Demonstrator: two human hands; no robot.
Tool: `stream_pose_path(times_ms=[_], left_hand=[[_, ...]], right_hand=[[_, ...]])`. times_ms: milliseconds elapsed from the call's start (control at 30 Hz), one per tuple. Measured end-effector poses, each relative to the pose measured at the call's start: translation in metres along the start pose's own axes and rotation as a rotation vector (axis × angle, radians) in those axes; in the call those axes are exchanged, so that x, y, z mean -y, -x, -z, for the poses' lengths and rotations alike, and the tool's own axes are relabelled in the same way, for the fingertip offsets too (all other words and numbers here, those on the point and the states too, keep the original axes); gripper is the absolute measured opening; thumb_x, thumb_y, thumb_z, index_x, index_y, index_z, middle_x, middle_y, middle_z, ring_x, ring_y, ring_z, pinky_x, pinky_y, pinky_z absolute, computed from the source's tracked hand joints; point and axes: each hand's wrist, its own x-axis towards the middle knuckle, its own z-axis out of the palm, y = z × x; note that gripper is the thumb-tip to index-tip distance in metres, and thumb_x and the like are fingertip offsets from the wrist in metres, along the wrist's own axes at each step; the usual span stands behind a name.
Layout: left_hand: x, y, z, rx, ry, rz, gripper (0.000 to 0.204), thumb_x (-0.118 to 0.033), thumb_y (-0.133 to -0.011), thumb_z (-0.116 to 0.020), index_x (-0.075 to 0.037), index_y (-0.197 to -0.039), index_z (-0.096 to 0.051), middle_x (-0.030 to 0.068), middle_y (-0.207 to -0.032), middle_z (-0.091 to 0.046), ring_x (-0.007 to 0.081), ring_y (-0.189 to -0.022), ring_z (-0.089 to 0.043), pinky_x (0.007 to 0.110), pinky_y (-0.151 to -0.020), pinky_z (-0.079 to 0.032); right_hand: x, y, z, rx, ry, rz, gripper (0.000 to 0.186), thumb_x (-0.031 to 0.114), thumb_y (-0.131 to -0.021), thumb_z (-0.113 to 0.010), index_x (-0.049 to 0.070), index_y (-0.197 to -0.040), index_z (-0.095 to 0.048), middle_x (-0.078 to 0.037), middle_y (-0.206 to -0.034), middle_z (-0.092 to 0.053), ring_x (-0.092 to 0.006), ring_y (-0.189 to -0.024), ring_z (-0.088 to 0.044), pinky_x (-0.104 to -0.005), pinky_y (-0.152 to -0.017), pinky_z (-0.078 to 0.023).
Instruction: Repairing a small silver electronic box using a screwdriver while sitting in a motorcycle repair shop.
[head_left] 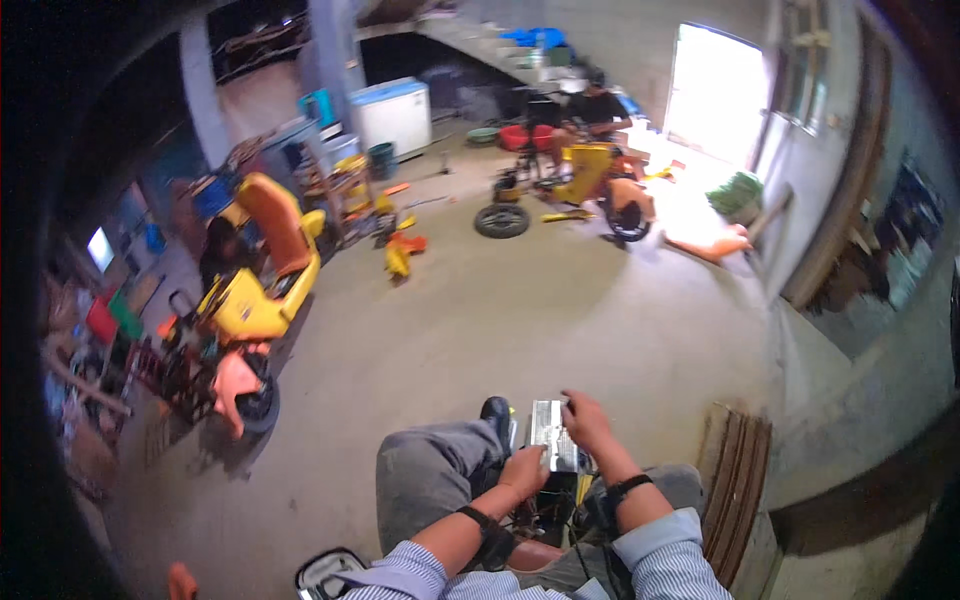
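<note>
A silver rectangular metal box is between my knees, with dark cables and a bit of yellow below its near end. My left hand is closed at the box's near left edge, fingers against it. At the far right edge of the box, my right hand has its fingers bent inward. Whatever its fingertips pinch is too small to make out. Both wrists carry dark straps, and striped sleeves are rolled back on my forearms.
A partly stripped yellow scooter stands at left, a person crouching behind it. Farther off, another person sits by a second dismantled scooter. A loose wheel and orange and yellow panels lie on the floor. Brown boards are at my right.
</note>
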Motion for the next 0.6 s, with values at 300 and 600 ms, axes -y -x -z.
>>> stream_pose_path(times_ms=[300, 600], left_hand=[[-0.064, -0.077, 0.054, -0.1, 0.078, -0.188, 0.04, -0.019, -0.083, -0.058, -0.002, -0.119, -0.056, 0.0217, -0.114, -0.061, 0.038, -0.107, -0.058, 0.044, -0.094, -0.046], [-0.074, -0.102, 0.092, 0.059, -0.083, -0.309, 0.041, -0.016, -0.084, -0.062, -0.001, -0.122, -0.055, 0.0197, -0.114, -0.062, 0.0345, -0.106, -0.06, 0.041, -0.091, -0.048]], right_hand=[[0.007, 0.004, 0.019, -0.03, -0.025, -0.164, 0.038, 0.027, -0.088, -0.063, 0.006, -0.117, -0.052, -0.016, -0.107, -0.065, -0.0388, -0.099, -0.06, -0.0464, -0.084, -0.049], [-0.004, 0.015, -0.004, -0.187, -0.147, -0.148, 0.035, 0.022, -0.079, -0.075, 0.006, -0.105, -0.059, -0.012, -0.095, -0.063, -0.0285, -0.088, -0.062, -0.0386, -0.079, -0.05]])
